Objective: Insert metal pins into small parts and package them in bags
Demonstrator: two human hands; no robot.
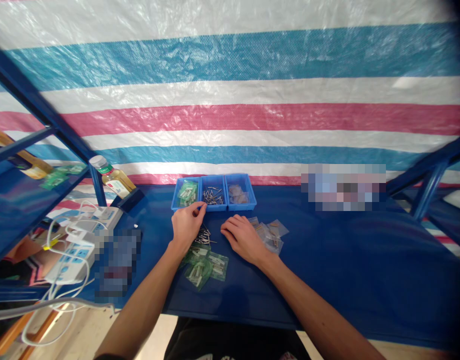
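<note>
Well, the left hand (188,227) hovered just in front of a blue plastic three-compartment tray (241,203), its thumb and forefinger drawn together in a pinch by the middle compartment; whether those fingertips (202,209) had hold of a pin was too small to tell. The right hand (244,239) lay palm down on a dark blue covered tabletop (327,260), its fingers loosely curled and a little apart, with nothing visible in its hold; a small loose heap of slender metal pins (204,236) sat between the two hands, closer to the left; clear green-tinted plastic bags of pins (205,267) lay just below that heap, beside the left wrist; clear plastic bags of small pins (272,235) lay just beside the right hand's fingertips.

Inside the tray, the left compartment held green-tinted packets (187,193); the middle one held a scatter of bare metal pins (213,196); the right one held clear bags (237,194). Behind the table hung a striped white, teal and pink woven tarpaulin (230,120); off to the left stood a blue metal shelf frame (38,95), a bottle of yellow liquid (115,176) and a white power strip (70,262) trailing white cables; pixelated patches hid two objects on the tabletop.
</note>
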